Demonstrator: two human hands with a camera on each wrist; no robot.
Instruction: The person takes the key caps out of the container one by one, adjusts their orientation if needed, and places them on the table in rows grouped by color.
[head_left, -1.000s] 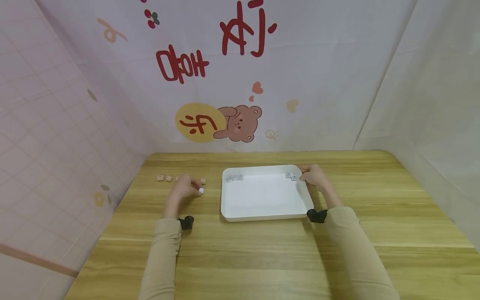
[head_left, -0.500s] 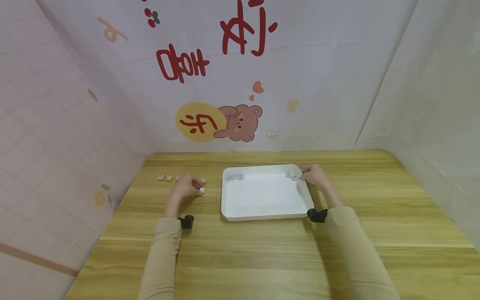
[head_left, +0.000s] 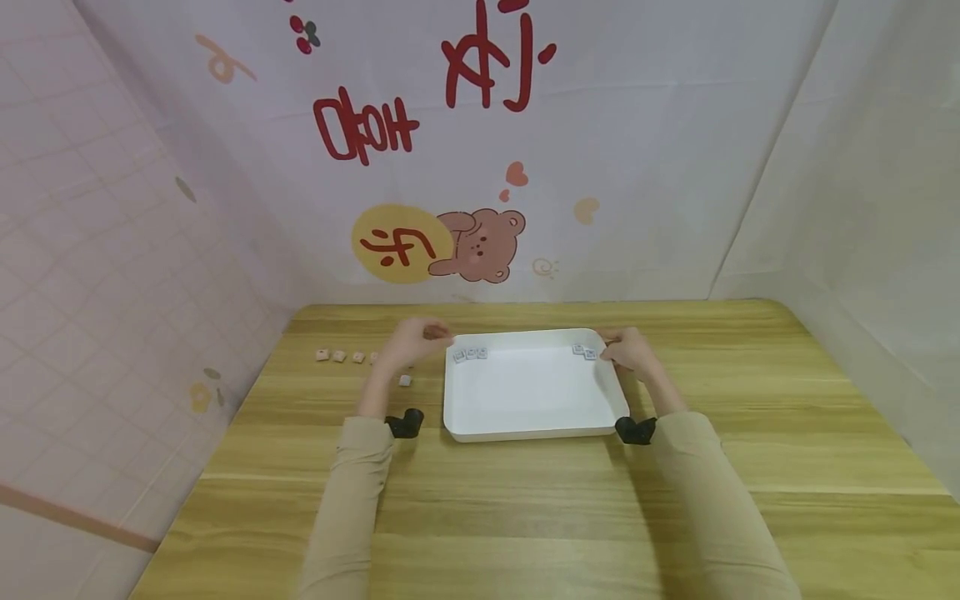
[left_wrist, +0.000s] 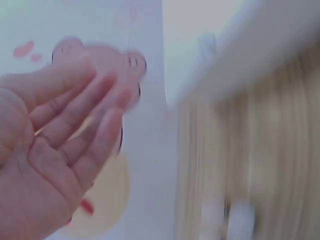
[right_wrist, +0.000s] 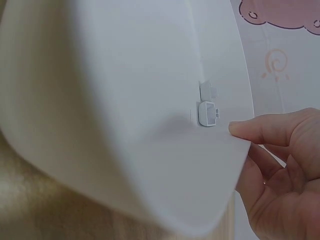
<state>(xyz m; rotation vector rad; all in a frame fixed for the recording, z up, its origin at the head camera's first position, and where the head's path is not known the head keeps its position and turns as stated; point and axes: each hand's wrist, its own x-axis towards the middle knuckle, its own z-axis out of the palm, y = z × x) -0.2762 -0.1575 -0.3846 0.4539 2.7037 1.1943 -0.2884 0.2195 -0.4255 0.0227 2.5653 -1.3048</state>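
Observation:
A shallow white tray (head_left: 536,392) stands on the wooden table, three small white keycaps (head_left: 471,354) in its far left corner and two keycaps (head_left: 584,352) in its far right corner. My right hand (head_left: 632,352) grips the tray's far right rim between thumb and fingers; in the right wrist view the thumb (right_wrist: 245,129) lies over the edge. Near the far left corner, my left hand (head_left: 417,342) is raised with loosely bent fingers and nothing visible in them. On the table left of the tray sits a single white keycap (head_left: 405,381).
A row of several keycaps (head_left: 339,357) lies at the table's back left, partly hidden by my left hand. Behind the table (head_left: 510,508) hangs a white printed backdrop (head_left: 637,167) with a bear; light panels stand at both sides.
My left hand has left the lone keycap, which stays on the table, and moved right and away from me to the tray's far left corner. The right hand keeps its place.

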